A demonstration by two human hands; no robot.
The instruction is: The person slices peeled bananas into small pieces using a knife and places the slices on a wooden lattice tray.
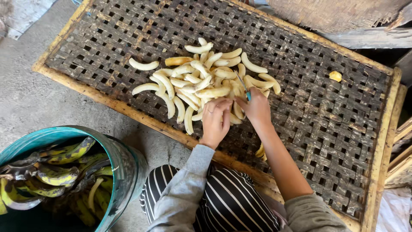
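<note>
Left hand [216, 120] on peeled bananas [201, 81], right hand [256, 107] gripping one blue-handled knife [244, 88]; one woven rack [326, 116]

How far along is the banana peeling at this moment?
Done: a pile of peeled bananas lies on the woven tray, and the teal bucket is full of peels. In hand: the right hand holds a blue-handled knife, and the left hand rests at the pile's near edge. Left: no unpeeled bananas are clearly visible; one small yellow piece lies apart.
</note>
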